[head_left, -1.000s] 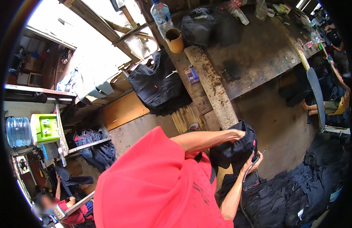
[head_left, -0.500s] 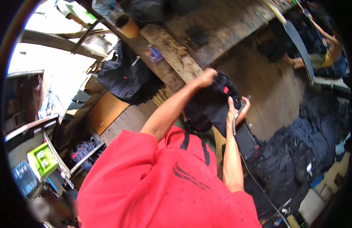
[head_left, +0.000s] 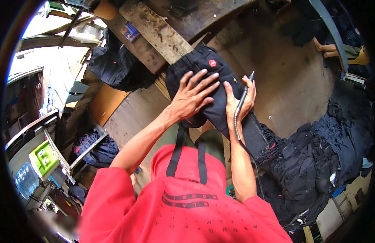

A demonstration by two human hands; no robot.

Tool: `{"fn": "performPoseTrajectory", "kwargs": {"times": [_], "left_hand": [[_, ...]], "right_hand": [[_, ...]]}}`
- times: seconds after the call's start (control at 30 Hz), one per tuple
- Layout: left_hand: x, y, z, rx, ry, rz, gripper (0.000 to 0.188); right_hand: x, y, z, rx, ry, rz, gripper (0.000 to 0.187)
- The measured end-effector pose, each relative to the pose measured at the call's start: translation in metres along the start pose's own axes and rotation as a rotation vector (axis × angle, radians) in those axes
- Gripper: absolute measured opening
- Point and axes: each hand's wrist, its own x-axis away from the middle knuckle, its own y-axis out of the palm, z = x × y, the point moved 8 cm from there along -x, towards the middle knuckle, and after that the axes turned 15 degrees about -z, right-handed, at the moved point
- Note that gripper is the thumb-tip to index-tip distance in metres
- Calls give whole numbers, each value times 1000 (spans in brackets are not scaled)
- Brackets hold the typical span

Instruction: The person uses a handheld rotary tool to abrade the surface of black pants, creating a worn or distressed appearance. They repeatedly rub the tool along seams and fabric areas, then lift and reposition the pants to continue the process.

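Note:
A black fabric bag [head_left: 222, 99] with a small red patch lies on a wooden plank in front of me. Spread over its left side is my left hand [head_left: 193, 95], palm down with the fingers apart. My right hand [head_left: 245, 101] is at the bag's right edge, its thumb lying against the cloth. Its fingers are wrapped round a slim, pen-shaped corded tool [head_left: 243, 96], whose thin metal tip points up and away from me. A dark cable [head_left: 252, 157] runs from the tool down past my right forearm.
A stained plank [head_left: 157, 30] reaches from the workbench [head_left: 220, 10] to the bag. Another black bag [head_left: 114, 67] hangs at the left. Heaped black cloth [head_left: 309, 150] fills the right side. A person's bare legs [head_left: 326, 49] show at far right.
My left hand has come down from the bag's far edge and now lies flat on it. The bag has shifted left and turned its patch upward. The tool stays in my right hand.

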Motion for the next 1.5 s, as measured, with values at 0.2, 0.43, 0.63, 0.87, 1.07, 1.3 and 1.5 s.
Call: {"fn": "performPoseTrajectory", "kwargs": {"times": [0.2,0.43,0.63,0.87,1.07,1.3,1.5], "left_hand": [[-23,-40,-27,109,-35,401,32],[-55,-24,-47,190,-5,286,43],[-47,-15,-57,209,24,331,40],[-48,-21,-47,105,56,374,31],[-48,-16,-54,255,46,338,33],[-48,-10,-58,254,69,367,32],[-47,-10,-58,270,114,418,32]], "right_hand": [[8,-17,-6,-312,-368,-254,25],[8,-3,-1,-245,-517,-422,31],[11,1,-3,-232,-549,-412,32],[4,11,-9,-171,-576,-438,32],[4,14,-12,-151,-580,-448,33],[7,14,-9,-148,-564,-449,32],[10,11,-6,-143,-557,-458,33]]}}
